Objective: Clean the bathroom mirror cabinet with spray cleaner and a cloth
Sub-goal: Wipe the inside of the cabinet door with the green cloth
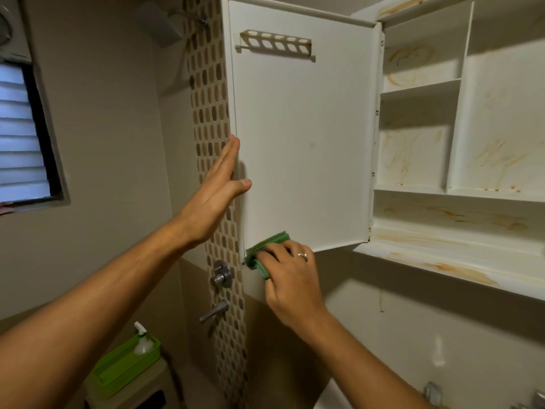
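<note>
Dim, warm indoor light fills the room; the open cabinet door [300, 137] is the brightest area. Cool daylight shows through the louvred window [20, 134] at far left. Soft shadows, no harsh glare. Straight edges bow near the frame borders, and the near corners look soft.

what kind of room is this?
Almost certainly a home bathroom: a wall cabinet with its door swung open, shower valves on a mosaic tile strip, and a shower head up top.
</note>
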`<state>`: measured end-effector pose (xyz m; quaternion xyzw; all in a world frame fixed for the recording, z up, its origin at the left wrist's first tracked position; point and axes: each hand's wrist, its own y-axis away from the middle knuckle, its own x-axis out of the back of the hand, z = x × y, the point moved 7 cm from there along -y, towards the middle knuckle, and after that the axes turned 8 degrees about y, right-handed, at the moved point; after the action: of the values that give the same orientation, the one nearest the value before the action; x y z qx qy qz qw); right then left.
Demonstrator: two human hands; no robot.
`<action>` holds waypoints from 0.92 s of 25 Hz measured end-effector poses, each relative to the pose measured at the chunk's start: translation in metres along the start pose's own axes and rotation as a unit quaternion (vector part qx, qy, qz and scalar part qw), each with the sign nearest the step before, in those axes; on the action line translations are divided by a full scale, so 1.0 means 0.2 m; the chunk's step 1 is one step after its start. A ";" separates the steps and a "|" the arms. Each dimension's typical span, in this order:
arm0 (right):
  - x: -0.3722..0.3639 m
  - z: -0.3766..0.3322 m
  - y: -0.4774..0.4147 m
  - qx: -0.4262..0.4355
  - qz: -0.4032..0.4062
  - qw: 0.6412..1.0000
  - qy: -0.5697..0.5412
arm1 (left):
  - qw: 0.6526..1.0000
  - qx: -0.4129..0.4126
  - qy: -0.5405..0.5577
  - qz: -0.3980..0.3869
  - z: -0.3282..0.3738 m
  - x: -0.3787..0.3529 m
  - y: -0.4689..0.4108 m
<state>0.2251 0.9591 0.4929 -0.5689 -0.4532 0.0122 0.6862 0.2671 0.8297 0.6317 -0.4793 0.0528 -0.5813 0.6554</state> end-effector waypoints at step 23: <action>0.08 0.73 0.08 -0.034 0.037 0.989 0.136 | 0.910 -0.033 -0.413 -0.024 -0.02 -0.06 0.02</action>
<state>0.1503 1.0851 0.4813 -0.6050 -0.3346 -0.0552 0.7204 0.2631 0.8361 0.6216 -0.6990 -0.2149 -0.3454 0.5881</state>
